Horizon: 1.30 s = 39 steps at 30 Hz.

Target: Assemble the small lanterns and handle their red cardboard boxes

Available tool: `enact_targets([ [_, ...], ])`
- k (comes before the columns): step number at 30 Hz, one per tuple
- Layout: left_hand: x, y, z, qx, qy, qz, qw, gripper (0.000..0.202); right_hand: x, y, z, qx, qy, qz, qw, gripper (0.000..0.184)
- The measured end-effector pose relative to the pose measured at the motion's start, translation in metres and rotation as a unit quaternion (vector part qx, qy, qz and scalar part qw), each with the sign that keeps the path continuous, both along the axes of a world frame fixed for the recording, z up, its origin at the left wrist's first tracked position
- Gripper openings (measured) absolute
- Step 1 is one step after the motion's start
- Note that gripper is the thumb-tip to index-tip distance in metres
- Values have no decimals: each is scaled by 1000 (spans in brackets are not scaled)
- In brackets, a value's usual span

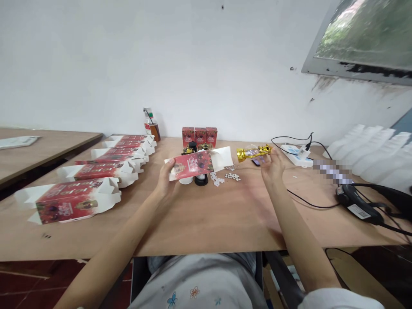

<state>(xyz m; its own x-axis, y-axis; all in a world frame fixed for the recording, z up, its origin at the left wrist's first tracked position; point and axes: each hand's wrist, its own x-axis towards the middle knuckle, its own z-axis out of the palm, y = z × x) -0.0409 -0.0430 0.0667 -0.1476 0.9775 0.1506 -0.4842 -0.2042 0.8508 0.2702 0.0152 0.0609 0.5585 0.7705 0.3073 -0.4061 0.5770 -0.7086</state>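
Observation:
My left hand (166, 178) grips the lower end of a red printed carton (193, 166), whose white flaps (222, 159) stick out open toward the right. Across from it, my right hand (273, 166) holds a small gold lantern (252, 152) by one end. The lantern lies sideways in the air, its other end pointing at the open carton, with a gap between them. Behind and under the carton, several small lanterns stand partly hidden, among them a black one (201, 180). Small white pieces (232, 176) lie on the table (206, 219) beyond the hands.
Several open red cartons (71, 199) lie in a row at the left. Three closed red boxes (199, 136) stand by the wall, near a bottle (152, 128). At right are a power strip (296, 155), cables, a black strapped device (358, 204) and white foam-like sleeves (376, 150).

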Motion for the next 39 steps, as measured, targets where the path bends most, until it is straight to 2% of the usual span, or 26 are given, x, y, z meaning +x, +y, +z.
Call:
enact_targets([
  [3,-2,-1,0,12,-14,-9,1000,38,11,4,1,-4,-58,-106,993,27],
  [6,-2,-1,1,14,-28,-38,999,45,9,7,-4,-41,-152,-173,972,23],
  [10,-2,-2,4,-3,-72,-99,993,48,4,10,-13,-88,-229,-199,949,23],
  [15,-3,1,2,-46,-96,-208,972,58,12,15,-22,-148,-299,-235,913,24],
  [18,-3,2,-1,-54,-102,-221,968,55,15,15,-24,-179,-333,-250,892,25],
  [21,1,-2,0,-55,-114,-208,970,48,11,8,-21,-165,-378,-313,856,32],
  [23,5,-6,1,-52,-118,-215,968,50,0,1,-19,-113,-400,-375,829,45],
  [24,6,-8,2,-49,-118,-222,967,53,-7,-5,-18,-77,-406,-388,824,50],
  [25,8,-9,2,-44,-116,-229,965,55,-17,-11,-19,-43,-412,-375,829,51],
  [27,11,-12,1,-39,-110,-246,962,59,-42,-25,-22,11,-425,-282,860,51],
  [28,13,-14,0,-38,-105,-257,960,59,-57,-32,-25,21,-422,-206,883,51],
  [30,15,-16,-4,-40,-89,-283,954,60,-86,-48,-31,8,-390,-1,921,53],
  [32,18,-17,-9,-52,-67,-310,947,59,-110,-61,-37,4,-295,197,935,60],
  [34,20,-18,-14,-73,-32,-347,934,55,-125,-70,-40,-18,-188,344,920,61],
  [35,21,-18,-17,-83,-10,-369,926,52,-129,-72,-40,-36,-145,392,908,61],
  [37,24,-19,-21,-97,34,-401,911,48,-129,-73,-38,-73,-87,446,888,58],
  [39,27,-20,-24,-96,60,-406,907,46,-124,-71,-34,-97,-54,464,879,50],
])
